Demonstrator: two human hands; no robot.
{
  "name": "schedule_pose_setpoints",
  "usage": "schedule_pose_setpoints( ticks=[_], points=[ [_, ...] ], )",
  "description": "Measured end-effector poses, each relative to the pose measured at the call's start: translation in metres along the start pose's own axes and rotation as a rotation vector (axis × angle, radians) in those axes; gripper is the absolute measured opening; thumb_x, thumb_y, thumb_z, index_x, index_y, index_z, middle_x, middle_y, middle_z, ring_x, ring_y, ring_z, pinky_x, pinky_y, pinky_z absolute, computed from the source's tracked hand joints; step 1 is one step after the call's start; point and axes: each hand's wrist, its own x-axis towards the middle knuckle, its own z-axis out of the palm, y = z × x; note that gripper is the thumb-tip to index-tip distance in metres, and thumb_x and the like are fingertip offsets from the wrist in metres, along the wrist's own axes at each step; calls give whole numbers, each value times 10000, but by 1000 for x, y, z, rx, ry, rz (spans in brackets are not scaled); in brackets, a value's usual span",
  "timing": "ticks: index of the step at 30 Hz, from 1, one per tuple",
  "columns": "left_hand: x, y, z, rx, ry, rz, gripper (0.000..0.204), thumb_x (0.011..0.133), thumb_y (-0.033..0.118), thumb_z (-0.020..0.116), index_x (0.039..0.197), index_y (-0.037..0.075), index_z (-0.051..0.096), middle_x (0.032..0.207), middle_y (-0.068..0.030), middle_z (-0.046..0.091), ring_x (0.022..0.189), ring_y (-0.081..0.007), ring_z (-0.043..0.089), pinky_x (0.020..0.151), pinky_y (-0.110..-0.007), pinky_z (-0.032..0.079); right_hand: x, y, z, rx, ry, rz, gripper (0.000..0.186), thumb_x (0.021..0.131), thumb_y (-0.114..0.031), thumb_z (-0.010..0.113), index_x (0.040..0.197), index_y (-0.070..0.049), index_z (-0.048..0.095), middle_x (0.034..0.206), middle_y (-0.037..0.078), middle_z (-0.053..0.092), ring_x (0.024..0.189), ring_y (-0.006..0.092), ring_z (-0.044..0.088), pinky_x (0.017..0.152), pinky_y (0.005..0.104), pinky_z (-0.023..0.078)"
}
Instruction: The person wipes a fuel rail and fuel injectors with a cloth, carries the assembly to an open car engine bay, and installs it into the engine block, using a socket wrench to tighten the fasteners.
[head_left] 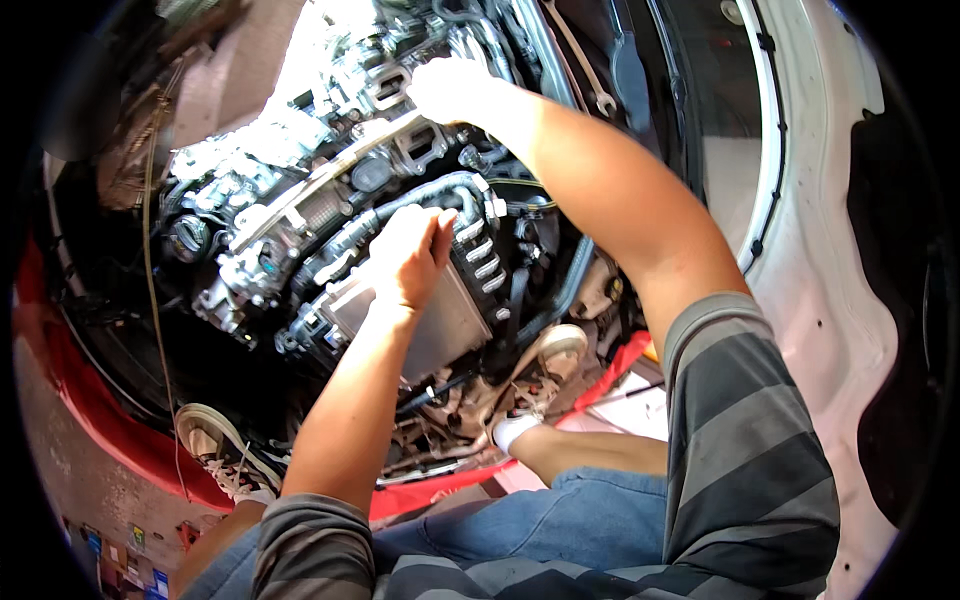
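Observation:
My left hand (408, 258) is closed, fingers curled and thumb along the side, above a flat silver box-shaped part (440, 335) and beside a black ribbed engine part (482, 258). Anything inside that fist is hidden. Farther off, my right hand (452, 90) is curled over the engine (270, 200), washed out by bright light. It is at the upper end of a long pale metal edge (330, 170), beside rectangular ports (420, 145). What its fingers grip cannot be made out.
A combination wrench (590, 70) lies at the far right of the bay. A thin cord (152, 260) hangs down the left. My shoes (215, 445) stand inside the front by the red bumper (100, 400). A white fender (820, 250) runs along the right.

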Motion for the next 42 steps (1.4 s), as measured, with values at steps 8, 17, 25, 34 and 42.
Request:
schedule_pose_setpoints(
  ticks=[8, 17, 25, 34, 42],
  points=[
    [3, 12, -6, -189, 29, -89, 67, 865, 106, 579, 872, 51, 615, 727, -121, 580, 649, -278, 591, 614, -338, 489, 2, 5, 0, 42, 10, 66, 313, 843, -239, 501, 998, -60, 706, 1019, 163, 686, 951, 302, 669, 848, 416, 521],
    [8, 19, -7, -812, 190, -732, 306, 961, 88, 517, 1246, 20, 429, 752, -73, 613, 555, -47, 443, 496, -173, 355, -5, -10, -7, 121, 67, 136, 376, 904, -359, 480, 1018, -76, 698, 1031, 152, 683, 976, 304, 658, 837, 434, 521],
    [34, 12, -27, -1231, 234, -1176, 273, 946, 318, 587, 831, 77, 532, 596, 7, 466, 481, -68, 383, 411, -203, 259, -81, -40, -49, 830, 14, -259, 324, 919, -298, 556, 1041, -17, 664, 943, 147, 697, 831, 214, 674, 716, 341, 534],
    [38, 0, -24, -1202, 247, -1220, 354, 952, 388, 552, 896, 43, 610, 558, 17, 440, 465, -88, 402, 409, -222, 274, -89, -53, -29, 870, 298, -370, 160, 824, -94, 620, 920, 17, 684, 759, 117, 684, 640, 151, 633, 623, 275, 500],
    [35, 5, -22, -1516, 730, -1517, 155, 919, 227, 480, 839, 99, 512, 625, 12, 412, 539, -122, 426, 428, -215, 328, -32, -61, -26, 438, 318, -120, 219, 840, -237, 615, 847, -27, 678, 831, 208, 659, 813, 348, 654, 739, 426, 525]
  ],
)
